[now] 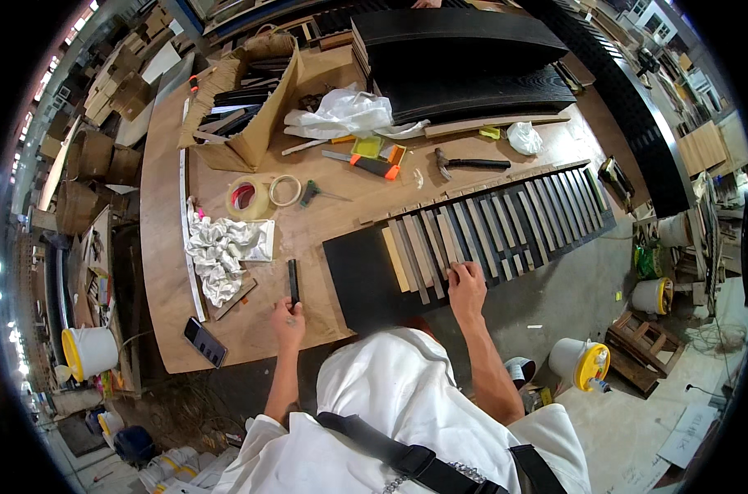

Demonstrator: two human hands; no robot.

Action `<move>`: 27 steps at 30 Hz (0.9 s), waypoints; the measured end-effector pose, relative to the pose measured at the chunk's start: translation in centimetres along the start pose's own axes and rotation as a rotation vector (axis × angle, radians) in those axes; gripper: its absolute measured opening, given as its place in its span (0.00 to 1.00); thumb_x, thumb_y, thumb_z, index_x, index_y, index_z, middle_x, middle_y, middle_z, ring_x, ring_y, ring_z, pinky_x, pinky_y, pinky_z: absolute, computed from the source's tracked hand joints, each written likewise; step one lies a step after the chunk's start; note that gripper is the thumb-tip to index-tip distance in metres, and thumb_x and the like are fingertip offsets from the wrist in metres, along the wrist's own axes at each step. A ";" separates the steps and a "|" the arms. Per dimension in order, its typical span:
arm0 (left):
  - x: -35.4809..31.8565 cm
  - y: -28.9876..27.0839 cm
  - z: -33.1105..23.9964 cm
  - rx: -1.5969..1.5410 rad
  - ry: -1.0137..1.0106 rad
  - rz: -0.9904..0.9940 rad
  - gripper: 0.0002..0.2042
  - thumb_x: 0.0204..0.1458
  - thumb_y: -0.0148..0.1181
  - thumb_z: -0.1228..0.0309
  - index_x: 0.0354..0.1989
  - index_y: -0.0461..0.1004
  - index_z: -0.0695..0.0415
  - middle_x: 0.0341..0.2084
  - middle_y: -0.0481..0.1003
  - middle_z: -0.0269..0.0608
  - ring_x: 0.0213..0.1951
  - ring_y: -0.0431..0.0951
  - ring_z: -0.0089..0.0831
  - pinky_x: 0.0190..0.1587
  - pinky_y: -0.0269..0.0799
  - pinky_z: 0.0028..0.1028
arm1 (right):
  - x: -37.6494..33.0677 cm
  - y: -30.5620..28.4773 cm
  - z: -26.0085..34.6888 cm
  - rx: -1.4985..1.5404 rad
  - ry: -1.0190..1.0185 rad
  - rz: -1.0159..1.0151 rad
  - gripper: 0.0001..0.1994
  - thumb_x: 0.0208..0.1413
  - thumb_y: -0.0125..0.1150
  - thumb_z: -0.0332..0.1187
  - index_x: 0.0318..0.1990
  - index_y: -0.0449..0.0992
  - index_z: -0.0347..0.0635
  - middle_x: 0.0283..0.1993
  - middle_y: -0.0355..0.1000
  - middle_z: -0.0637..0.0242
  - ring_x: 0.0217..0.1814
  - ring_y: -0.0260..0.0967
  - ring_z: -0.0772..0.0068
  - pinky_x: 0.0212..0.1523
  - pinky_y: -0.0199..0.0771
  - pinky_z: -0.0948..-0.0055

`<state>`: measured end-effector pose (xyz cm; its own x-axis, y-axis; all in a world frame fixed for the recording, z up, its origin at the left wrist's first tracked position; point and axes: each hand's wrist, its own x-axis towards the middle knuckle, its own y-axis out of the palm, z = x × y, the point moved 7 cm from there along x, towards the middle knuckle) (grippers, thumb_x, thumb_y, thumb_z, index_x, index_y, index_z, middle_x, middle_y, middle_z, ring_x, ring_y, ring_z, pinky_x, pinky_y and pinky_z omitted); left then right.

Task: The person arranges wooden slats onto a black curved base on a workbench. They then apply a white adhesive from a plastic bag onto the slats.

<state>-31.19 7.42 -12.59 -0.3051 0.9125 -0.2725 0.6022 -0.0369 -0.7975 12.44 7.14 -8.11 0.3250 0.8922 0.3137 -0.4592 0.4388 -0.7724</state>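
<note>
My left hand (288, 321) is closed round the lower end of a short black strip (293, 281), which points away from me over the table. In front of me to the right lies a black panel (353, 276) carrying a row of thin, light wooden slats (415, 247), with a yellower slat (395, 259) at its left end. My right hand (467, 288) is at the near edge of this row, its fingers pinched at the near end of one slat (450, 237). Several shorter pieces (518, 263) sit along the panel's near edge.
Beyond the panel lie a hammer (473, 163), an orange-handled knife (374, 166) and stacked black boards (473, 90). Tape rolls (285, 191), a crumpled white cloth (218, 251), a phone (204, 342) and a cardboard box (259, 123) of dark strips occupy the table's left. Buckets (567, 360) stand on the floor.
</note>
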 end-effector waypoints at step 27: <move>-8.0 14.6 -25.6 -0.989 -0.019 0.941 0.20 0.58 0.61 0.67 0.55 0.69 0.66 0.46 0.74 0.42 0.47 0.75 0.29 0.52 0.73 0.29 | 0.7 -5.1 2.1 0.611 0.073 0.321 0.17 0.50 0.69 0.28 0.48 0.79 0.39 0.37 0.75 0.57 0.28 0.75 0.61 0.30 0.75 0.70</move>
<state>-1.04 10.03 -8.27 0.5045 0.6989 -0.5069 0.8552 -0.3238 0.4047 13.31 5.76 -2.80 0.1400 0.9879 0.0672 -0.9184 0.1549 -0.3642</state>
